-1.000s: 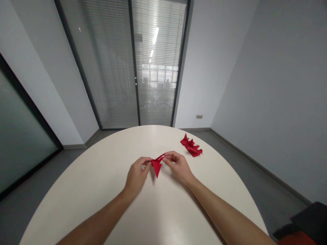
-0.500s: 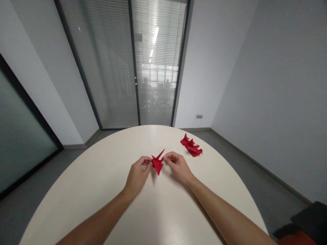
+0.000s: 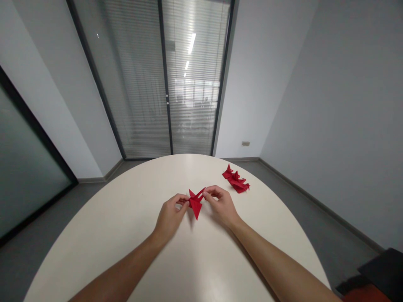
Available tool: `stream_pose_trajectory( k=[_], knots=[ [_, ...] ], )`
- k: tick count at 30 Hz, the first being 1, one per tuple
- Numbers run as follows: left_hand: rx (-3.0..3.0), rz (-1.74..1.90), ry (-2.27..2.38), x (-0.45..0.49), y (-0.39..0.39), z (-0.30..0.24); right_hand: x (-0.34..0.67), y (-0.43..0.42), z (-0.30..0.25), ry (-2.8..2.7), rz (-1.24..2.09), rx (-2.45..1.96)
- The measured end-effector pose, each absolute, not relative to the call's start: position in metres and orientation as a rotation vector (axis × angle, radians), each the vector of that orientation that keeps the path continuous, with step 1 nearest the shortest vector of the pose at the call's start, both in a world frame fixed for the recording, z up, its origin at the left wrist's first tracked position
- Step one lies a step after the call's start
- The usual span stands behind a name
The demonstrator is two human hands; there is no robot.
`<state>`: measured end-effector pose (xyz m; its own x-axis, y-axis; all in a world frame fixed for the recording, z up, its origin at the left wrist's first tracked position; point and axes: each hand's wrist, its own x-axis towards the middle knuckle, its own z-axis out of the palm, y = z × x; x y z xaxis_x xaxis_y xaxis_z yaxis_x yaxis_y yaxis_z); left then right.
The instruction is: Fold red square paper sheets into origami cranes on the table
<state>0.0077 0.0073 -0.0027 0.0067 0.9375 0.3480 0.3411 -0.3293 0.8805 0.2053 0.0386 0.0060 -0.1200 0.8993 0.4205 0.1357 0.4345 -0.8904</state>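
A red origami crane (image 3: 196, 204) is held between my two hands, above the middle of the round table. My left hand (image 3: 173, 208) pinches its left side between thumb and fingers. On the other side, my right hand (image 3: 220, 202) has thumb and fingertips closed at a narrow pointed strip that sticks up and to the right. One wide triangular flap of the crane hangs down toward me. Fingertips hide the spots where the paper is gripped.
Several red folded paper cranes (image 3: 236, 180) sit close together at the table's far right. The white round table (image 3: 132, 235) has its curved edge all around. A dark chair-like object (image 3: 382, 272) stands at the lower right, beside the table.
The crane has shifted slightly right and toward me. My right fingers have moved up a little, onto the long pointed strip, which now leans further right.
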Motion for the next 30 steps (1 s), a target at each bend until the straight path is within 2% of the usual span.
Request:
stream_pose_trajectory(
  k=[18, 30],
  knots=[
    [1.728, 1.325, 1.273, 0.0072, 0.0081, -0.0039, 0.2053, 0.0351, 0.0095, -1.736, 0.646, -0.901],
    [1.726, 1.295, 1.289, 0.0084, 0.0063, 0.0005, 0.2022, 0.0341, 0.0110, -1.622, 0.808, -0.934]
  ],
)
